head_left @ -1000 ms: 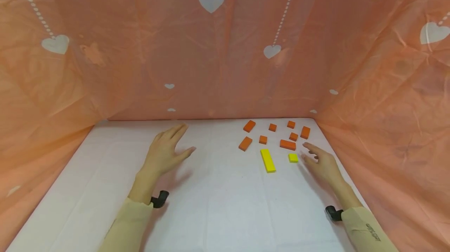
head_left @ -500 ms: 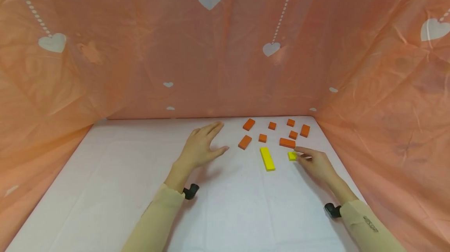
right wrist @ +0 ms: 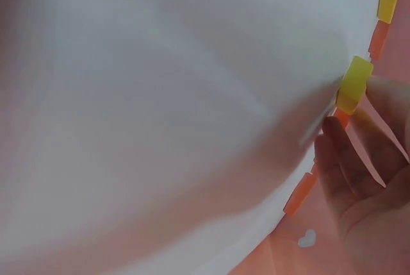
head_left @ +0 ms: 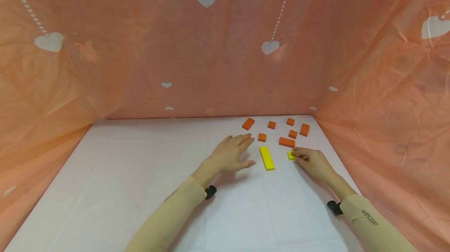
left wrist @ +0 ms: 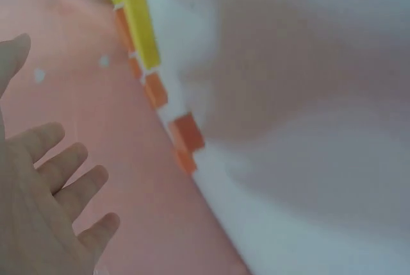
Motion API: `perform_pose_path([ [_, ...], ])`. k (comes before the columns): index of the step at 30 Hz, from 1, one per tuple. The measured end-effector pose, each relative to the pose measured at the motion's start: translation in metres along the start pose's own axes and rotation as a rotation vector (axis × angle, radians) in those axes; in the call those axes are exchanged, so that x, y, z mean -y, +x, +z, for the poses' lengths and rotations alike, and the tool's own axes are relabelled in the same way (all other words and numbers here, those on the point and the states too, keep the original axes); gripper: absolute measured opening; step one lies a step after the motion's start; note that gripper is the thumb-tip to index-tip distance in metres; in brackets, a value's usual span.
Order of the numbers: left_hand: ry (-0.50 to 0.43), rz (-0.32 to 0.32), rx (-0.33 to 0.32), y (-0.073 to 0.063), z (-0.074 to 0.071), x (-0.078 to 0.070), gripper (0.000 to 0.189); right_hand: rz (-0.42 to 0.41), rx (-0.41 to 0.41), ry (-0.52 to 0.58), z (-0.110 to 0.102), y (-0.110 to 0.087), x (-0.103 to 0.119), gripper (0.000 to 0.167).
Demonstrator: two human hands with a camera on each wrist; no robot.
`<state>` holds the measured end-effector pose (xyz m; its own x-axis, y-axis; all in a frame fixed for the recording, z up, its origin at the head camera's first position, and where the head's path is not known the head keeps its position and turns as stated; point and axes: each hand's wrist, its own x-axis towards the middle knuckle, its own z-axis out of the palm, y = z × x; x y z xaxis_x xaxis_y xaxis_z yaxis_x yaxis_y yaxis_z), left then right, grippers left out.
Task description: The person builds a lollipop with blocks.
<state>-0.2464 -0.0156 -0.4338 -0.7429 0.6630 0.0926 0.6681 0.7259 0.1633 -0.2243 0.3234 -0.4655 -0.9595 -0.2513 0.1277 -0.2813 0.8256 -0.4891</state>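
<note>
In the head view my right hand (head_left: 315, 163) is at the small yellow square block (head_left: 290, 156) on the right. Thumb and fingers pinch it at its right side; the right wrist view has the same yellow block (right wrist: 354, 86) against the thumb. My left hand (head_left: 227, 155) hovers just left of a long yellow block (head_left: 266, 159), fingers spread and holding nothing. That long block (left wrist: 142, 28) shows beyond the left hand (left wrist: 48, 185) in the left wrist view. One orange block is hidden behind the left hand in the head view.
Several orange blocks lie farther back, among them an oblong one (head_left: 287, 142) behind the small yellow block and a square one (head_left: 262, 137) near the left fingertips. A white cloth (head_left: 105, 189) covers the table. Peach curtains with hearts (head_left: 225, 68) enclose its back and sides.
My left hand has travelled right, from the table's left part to beside the long yellow block. My right hand has moved slightly left onto the small yellow block, and its fingers have closed on it.
</note>
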Motion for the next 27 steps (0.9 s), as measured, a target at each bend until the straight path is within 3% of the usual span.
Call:
perform_pose_path([
  [4, 0.029, 0.015, 0.072, 0.013, 0.007, -0.009, 0.081, 0.000, 0.001, -0.011, 0.000, 0.000, 0.000, 0.028],
  [11, 0.043, 0.028, 0.136, 0.033, 0.018, -0.020, 0.079, 0.003, -0.004, 0.002, 0.000, -0.001, 0.001, 0.027],
  [27, 0.185, 0.040, 0.231, 0.051, 0.040, -0.035, 0.070, -0.007, -0.029, 0.016, 0.001, 0.001, -0.002, 0.023],
])
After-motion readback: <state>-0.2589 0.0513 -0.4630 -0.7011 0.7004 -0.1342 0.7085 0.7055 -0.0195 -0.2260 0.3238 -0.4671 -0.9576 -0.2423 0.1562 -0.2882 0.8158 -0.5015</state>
